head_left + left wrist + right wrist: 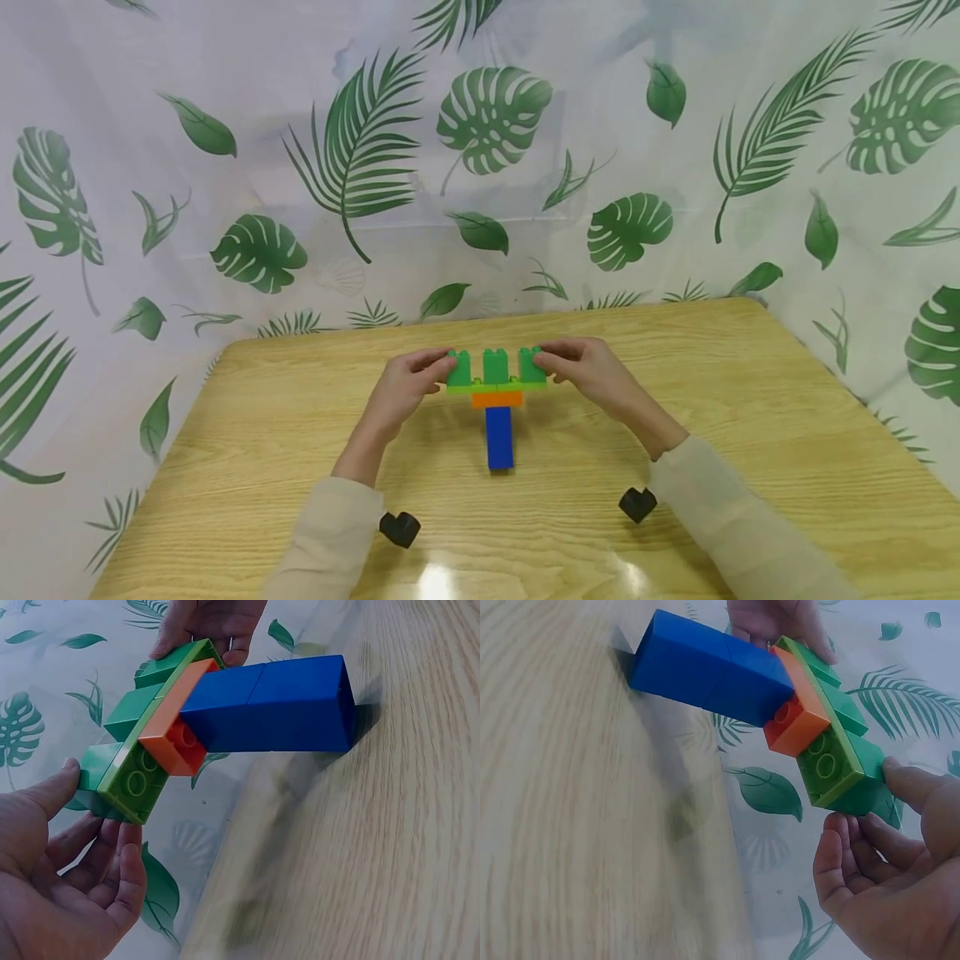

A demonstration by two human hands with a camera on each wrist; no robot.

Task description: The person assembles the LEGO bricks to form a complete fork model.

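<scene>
A tower of toy building blocks stands upright at the middle of the table. Its stem is two stacked blue blocks [270, 705], with an orange block [497, 399] across their top. Light green blocks [829, 761] lie over the orange one and reach out to both sides. Three green blocks [496, 367] stand in a spaced row on top. My left hand [401, 387] pinches the left green block [97, 769] between thumb and fingers. On the other side, my right hand [592, 371] pinches the right green block [862, 776] the same way.
The wooden table [300, 433] reaches back to a white curtain [570, 167] printed with green leaves. Black wrist pieces [400, 529] show beside the cream sleeves [326, 533].
</scene>
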